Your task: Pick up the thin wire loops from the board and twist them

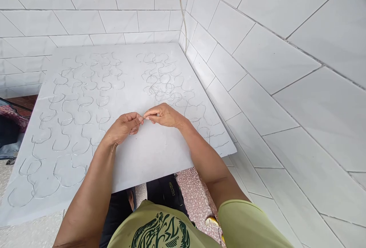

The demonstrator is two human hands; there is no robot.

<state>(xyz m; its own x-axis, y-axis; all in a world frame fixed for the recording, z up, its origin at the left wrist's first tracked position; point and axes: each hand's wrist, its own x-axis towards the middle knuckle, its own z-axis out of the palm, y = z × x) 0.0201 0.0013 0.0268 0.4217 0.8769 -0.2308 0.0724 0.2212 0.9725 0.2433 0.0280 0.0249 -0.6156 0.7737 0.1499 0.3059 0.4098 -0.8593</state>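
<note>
My left hand (126, 126) and my right hand (162, 115) meet above the middle of a white board (148, 156), fingertips almost touching. Both are closed in a pinch on a short, thin piece of wire (143, 118), mostly covered by the fingers. Bent wires (63, 118) in wavy S-shaped curves lie in rows across the left half of the board. To the right, beyond my right hand, more curved wires (164, 84) lie in an overlapping tangle, some trailing toward the near right corner.
White tiled walls (274, 57) border the board at the back and right. A pale cable (182, 7) hangs down the corner. Dark bags or cloth (10, 126) sit past the left edge. Beneath the near edge are my legs and a reddish speckled surface (191, 190).
</note>
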